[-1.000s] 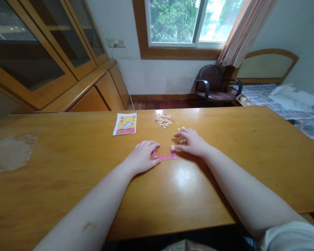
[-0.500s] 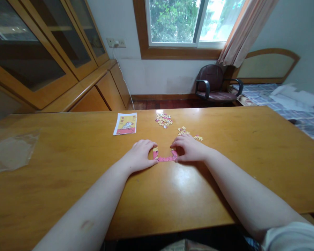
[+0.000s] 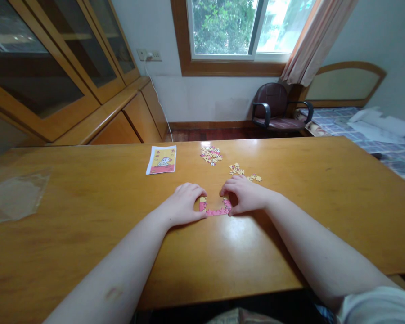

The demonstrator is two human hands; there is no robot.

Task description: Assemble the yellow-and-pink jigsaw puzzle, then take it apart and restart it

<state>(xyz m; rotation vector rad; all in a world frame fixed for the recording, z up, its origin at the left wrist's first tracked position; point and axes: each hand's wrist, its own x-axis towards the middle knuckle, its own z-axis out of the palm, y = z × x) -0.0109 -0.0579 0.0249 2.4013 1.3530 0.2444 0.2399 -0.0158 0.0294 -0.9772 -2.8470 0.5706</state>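
Note:
A U-shaped strip of joined jigsaw pieces (image 3: 217,212), mostly pink with yellow at its upper ends, lies flat on the wooden table. My left hand (image 3: 187,204) grips its left side between thumb and fingers. On the opposite side, my right hand (image 3: 245,194) holds the right arm of the strip the same way, covering part of it. Just beyond my right hand are a few loose yellow jigsaw pieces (image 3: 236,169) and a second small group of yellow pieces (image 3: 254,177). Farther back sits a heap of mixed pieces (image 3: 211,155).
A picture card (image 3: 161,160) with a white animal on yellow and pink lies at the back left of the table (image 3: 87,189). A clear plastic bag (image 3: 16,195) rests at the far left. Beyond the table stand a cabinet (image 3: 121,128) and an armchair (image 3: 273,105).
Both hands and the joined strip have shifted slightly toward me and a little right. The strip's bottom row now slants a bit. The loose pieces and card stay put.

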